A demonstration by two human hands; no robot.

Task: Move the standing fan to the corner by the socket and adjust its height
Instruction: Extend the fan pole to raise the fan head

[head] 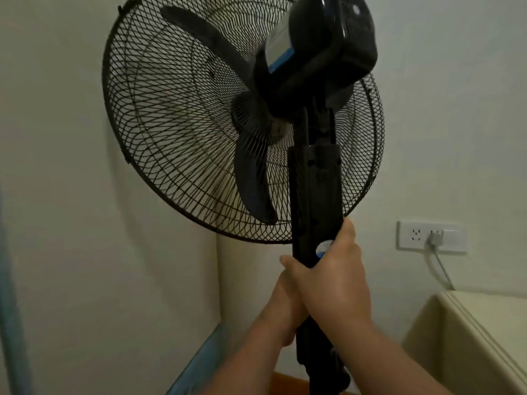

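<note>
Presently, the head view shows the black standing fan (313,195) upright in the room corner, with its motor housing toward the camera. The wall socket (415,236) is near its right and has a plug (435,239) inserted. The right hand (333,283) is wrapped round the fan's column. The left hand (281,309), just beneath and partly hidden, grips the same column.
</note>
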